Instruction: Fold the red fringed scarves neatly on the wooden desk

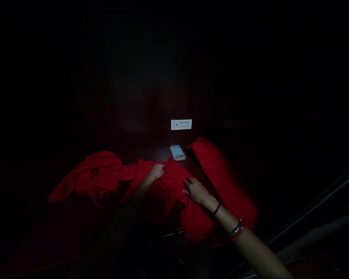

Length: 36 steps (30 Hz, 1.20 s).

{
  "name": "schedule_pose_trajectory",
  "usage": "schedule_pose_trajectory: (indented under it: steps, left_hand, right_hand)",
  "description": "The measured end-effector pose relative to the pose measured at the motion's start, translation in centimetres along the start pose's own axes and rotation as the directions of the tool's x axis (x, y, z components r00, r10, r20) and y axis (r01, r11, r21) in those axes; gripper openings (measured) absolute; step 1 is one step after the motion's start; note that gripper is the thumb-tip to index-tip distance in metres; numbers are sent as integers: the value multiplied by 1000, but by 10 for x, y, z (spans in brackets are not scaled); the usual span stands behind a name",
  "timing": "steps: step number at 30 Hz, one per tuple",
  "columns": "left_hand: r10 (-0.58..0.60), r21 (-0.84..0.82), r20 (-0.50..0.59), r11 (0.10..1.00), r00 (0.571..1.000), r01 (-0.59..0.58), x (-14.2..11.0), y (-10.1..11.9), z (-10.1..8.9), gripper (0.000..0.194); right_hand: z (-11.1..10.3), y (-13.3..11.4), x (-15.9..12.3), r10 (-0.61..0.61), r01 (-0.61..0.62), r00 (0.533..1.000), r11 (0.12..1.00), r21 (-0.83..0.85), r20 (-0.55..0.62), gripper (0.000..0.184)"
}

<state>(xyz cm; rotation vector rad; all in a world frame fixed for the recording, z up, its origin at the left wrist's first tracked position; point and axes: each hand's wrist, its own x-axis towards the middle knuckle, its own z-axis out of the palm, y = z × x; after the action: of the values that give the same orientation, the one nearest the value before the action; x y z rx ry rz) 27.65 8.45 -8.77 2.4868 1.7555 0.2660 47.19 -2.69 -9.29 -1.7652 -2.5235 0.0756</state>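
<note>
Head view: now resting on red cloth point(176, 181), slanting away rightward below the white socket panel point(181, 124), with left hand point(157, 171) curled nearer that panel, pinch impossible to tell, and right hand point(196, 192) loosely open, gripping nothing visible.

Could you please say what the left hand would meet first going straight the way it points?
Sliding over the red cloth, the left hand would probably meet the pale blue object; depth is unclear.

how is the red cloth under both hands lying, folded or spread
Loosely spread, not neatly folded: the red cloth shows creases and an uneven outline, with the left hand and right hand on it.
</note>
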Motion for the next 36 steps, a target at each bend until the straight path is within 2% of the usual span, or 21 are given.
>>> schedule_pose_trajectory:
  steps: [4,7,11,13,17,20,23,28,30,33,35,36]
  left_hand:
    - [-165,-35,-144,986,976,162,14,-13,-10,34]
    - [-182,-35,-185,983,966,179,18,-15,-11,35]
    - [2,-47,-28,999,1000,-4,17,-4,-4,22]
    - [73,-56,27,996,997,-72,16,4,-2,33]
    - [152,-18,73,988,986,-151,14,16,0,40]
    - [171,-13,123,985,978,-171,16,22,0,29]
    - [134,-42,150,991,979,-130,20,25,-1,16]
    - [18,-60,153,998,988,-9,25,26,-3,45]
    - [-18,-64,149,998,989,28,25,28,-6,46]
    - [-65,-63,64,996,996,69,21,27,-13,38]
    - [-136,-32,-4,990,991,136,12,20,-19,41]
    - [-191,-1,-1,982,982,191,7,15,-21,45]
  right_hand:
    - [4,1,1,-15,14,999,999,-41,-31,47]
    - [7,2,-1,-34,33,999,998,-47,-28,48]
    - [11,3,-1,-40,37,998,998,-48,-56,48]
    - [13,2,-1,-29,26,998,998,-53,-57,47]
    - [12,0,-1,-15,12,999,999,-52,-49,47]
    - [11,-2,-2,-12,10,999,999,-40,-50,47]
    - [13,-2,-3,-7,5,998,999,-33,-65,46]
    - [19,-1,-4,-21,18,993,999,-32,-118,46]
    - [21,0,-4,-16,12,991,999,-31,-131,46]
    - [21,-1,-4,-10,6,991,1000,-27,-137,45]
    - [22,-1,-4,-13,9,990,1000,-24,-138,46]
    - [22,-1,-4,-15,12,990,1000,-22,-141,46]
